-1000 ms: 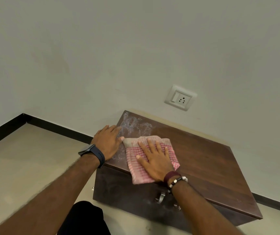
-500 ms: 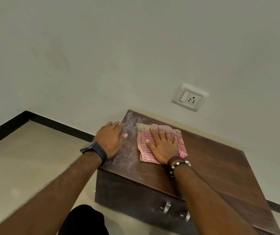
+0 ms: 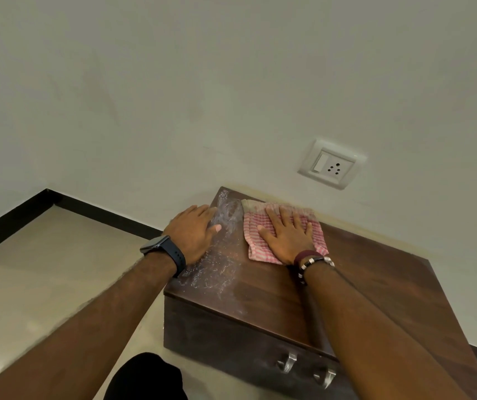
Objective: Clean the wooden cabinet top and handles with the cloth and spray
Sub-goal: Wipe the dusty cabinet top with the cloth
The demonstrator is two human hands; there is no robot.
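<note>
A low dark wooden cabinet [image 3: 375, 290] stands against the wall. A pink-and-white checked cloth [image 3: 256, 241] lies near its far left corner. My right hand [image 3: 286, 235] presses flat on the cloth with fingers spread. Resting flat on the cabinet's left edge is my left hand [image 3: 194, 232], beside a streak of whitish spray residue [image 3: 220, 272]. Two metal handles [image 3: 289, 362] show on the cabinet front. No spray bottle is in view.
A white wall socket [image 3: 331, 164] sits on the wall above the cabinet's back edge. Beige floor tiles [image 3: 43, 269] with a black skirting [image 3: 9, 220] lie to the left. Something dark [image 3: 147, 376], maybe my knee, is below the cabinet's front left corner.
My right hand has pushed the cloth from the front left edge toward the back of the cabinet top. The left hand has stayed on the left edge.
</note>
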